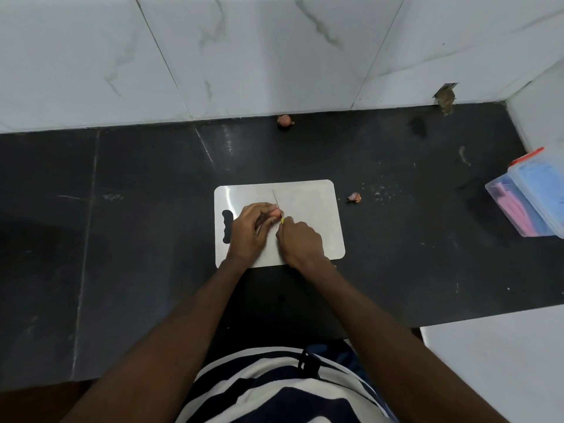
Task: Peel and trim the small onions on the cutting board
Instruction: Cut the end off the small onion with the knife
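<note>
Fingers of the left hand [247,232] curl round a small pinkish onion [275,212] and pin it to the white plastic cutting board [308,209], near the board's middle. The right hand [300,239] is closed on the yellow handle of a thin-bladed knife [276,200], whose blade runs away from the person and lies right against the onion's exposed end.

Blade and fingertips sit almost touching, so the plain risk is a nick: a round onion this small could roll under pressure, and the edge would slide toward the holding fingers. A cut taken too deep would waste flesh instead of only the end.

Further out on the dark stone countertop [137,239], one more small onion [285,120] rests against the white marble wall and could roll. A loose scrap of onion skin [354,196] lies just right of the board, and a clear plastic box [531,196] sits at the far right.
</note>
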Tool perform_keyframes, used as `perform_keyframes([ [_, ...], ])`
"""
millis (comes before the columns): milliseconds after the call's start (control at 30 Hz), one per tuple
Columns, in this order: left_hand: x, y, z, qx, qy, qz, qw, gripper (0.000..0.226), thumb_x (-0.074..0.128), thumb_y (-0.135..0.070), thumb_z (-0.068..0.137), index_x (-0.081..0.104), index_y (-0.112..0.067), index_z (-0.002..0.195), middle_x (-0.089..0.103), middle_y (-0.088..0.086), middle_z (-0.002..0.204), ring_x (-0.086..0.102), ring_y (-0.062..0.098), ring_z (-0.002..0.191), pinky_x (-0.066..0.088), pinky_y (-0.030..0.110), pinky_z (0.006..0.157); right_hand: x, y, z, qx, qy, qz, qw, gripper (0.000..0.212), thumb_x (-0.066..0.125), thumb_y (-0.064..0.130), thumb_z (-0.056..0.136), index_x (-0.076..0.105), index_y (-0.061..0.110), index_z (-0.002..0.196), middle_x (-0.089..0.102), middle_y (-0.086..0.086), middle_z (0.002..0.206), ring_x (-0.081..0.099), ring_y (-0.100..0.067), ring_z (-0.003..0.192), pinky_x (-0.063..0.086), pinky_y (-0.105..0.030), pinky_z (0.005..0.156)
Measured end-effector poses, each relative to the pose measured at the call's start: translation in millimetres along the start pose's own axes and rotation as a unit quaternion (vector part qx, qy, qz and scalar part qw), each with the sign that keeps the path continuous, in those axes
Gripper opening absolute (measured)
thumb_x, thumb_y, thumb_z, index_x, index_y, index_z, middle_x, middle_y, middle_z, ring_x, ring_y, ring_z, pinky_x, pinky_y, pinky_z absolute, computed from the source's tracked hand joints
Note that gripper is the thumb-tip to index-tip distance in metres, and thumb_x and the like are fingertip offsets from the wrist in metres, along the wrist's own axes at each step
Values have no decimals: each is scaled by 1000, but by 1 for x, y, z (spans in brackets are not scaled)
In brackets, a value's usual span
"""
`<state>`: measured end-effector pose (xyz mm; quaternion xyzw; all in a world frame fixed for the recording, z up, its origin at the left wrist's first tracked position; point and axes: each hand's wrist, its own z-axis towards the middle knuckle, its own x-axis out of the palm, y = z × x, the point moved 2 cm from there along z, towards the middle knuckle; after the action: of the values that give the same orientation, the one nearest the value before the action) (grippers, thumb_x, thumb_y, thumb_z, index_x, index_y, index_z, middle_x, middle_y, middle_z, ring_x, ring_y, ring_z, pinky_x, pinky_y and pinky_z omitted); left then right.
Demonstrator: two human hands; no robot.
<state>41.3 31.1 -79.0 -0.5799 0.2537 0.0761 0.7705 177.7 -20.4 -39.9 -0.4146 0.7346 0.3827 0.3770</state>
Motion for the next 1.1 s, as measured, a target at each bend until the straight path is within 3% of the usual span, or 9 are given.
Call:
perform_keyframes([
  [167,0,0,0,-34,-1,-4,999,20,78,-13,102,79,-9,122,74,-9,122,69,18,122,49,11,104,7,-14,-40,-23,14,-62,998,28,33,35,112,52,14,115,69,-10,104,69,-32,91,38,-38,67],
  [233,0,-1,0,-33,-3,-3,999,20,76,-13,104,77,-10,123,75,-8,121,70,18,120,52,16,103,9,-13,-43,-20,14,-83,996,26,34,34,112,52,15,114,69,-8,103,70,-31,90,37,-37,67],
  [400,-3,-2,0,-14,21,5,1000,25,67,-13,108,76,-15,132,70,2,126,67,0,118,60,23,99,7,-8,-53,3,45,-99,994,11,45,18,105,53,14,113,71,-6,104,72,-31,93,37,-37,67],
  [533,-3,1,-1,-6,16,4,1000,28,77,-3,97,80,-15,122,69,-4,121,72,16,115,64,41,98,10,-14,-61,5,30,-95,995,9,45,16,104,52,14,109,71,-6,99,73,-32,86,35,-36,60],
  [600,-6,1,-4,13,9,18,1000,21,84,-9,95,79,-15,115,75,-8,115,71,16,115,64,45,94,11,-16,-60,6,11,-82,997,13,42,22,108,52,15,110,71,-6,98,73,-32,85,34,-34,57],
  [700,-11,2,-10,17,1,15,1000,21,86,-13,96,77,-13,115,78,-6,114,71,13,113,64,44,90,11,-19,-57,8,5,-69,998,17,39,27,110,51,15,111,71,-6,98,73,-33,85,43,-36,64],
  [800,-11,4,-10,-23,2,-6,1000,26,87,-14,95,74,-11,118,76,-3,116,75,14,109,67,43,92,8,-22,-53,8,15,-84,996,11,49,18,104,51,12,113,70,-8,99,73,-36,88,56,-43,76],
  [967,-14,2,-7,-53,13,-7,998,45,86,-13,96,73,-16,139,71,-1,125,73,8,114,65,27,96,1,-33,-48,22,7,-72,997,12,43,18,105,51,12,112,68,-8,100,71,-33,88,41,-38,66],
  [1100,-18,0,-5,-60,19,0,998,38,85,-15,97,78,-19,134,68,-2,122,72,7,113,66,32,97,-6,-49,-44,57,2,-38,998,20,36,24,108,52,13,114,68,-9,105,70,-33,93,42,-40,71],
])
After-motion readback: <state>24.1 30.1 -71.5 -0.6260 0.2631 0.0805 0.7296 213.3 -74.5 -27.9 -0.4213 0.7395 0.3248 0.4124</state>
